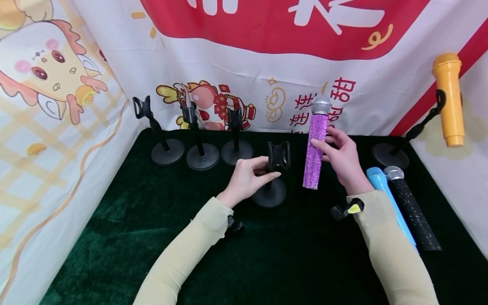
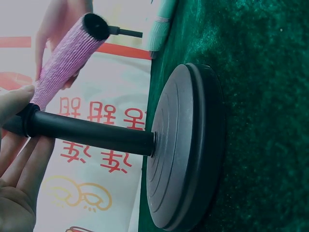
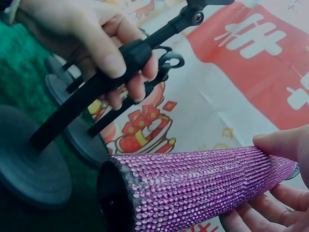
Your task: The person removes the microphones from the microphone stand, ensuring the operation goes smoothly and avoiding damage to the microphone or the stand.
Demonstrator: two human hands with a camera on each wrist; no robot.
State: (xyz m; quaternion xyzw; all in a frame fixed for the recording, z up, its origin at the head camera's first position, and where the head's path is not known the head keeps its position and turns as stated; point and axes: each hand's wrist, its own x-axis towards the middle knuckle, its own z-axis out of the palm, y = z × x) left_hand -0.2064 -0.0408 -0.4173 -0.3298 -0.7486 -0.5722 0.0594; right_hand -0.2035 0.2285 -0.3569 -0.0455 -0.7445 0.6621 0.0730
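In the head view my right hand (image 1: 342, 157) holds a glittery purple microphone (image 1: 314, 148), its silver mesh head up and its hollow lower end down. My left hand (image 1: 247, 178) grips the pole of a black desktop microphone stand (image 1: 270, 195) just under its clip (image 1: 279, 156). The microphone is to the right of that clip, apart from it. In the right wrist view, thumb and fingers pinch the studded handle (image 3: 203, 188) near its far end. From the left wrist, the stand's round base (image 2: 176, 150) shows against the green cloth.
Several black stands (image 1: 198, 156) with bare clips line the back left. At the right, another stand (image 1: 390, 155) bears a yellow microphone (image 1: 450, 101). A blue microphone (image 1: 392, 203) and a black speckled microphone (image 1: 413, 214) lie beside my right forearm. A printed cloth (image 1: 236, 55) hangs behind.
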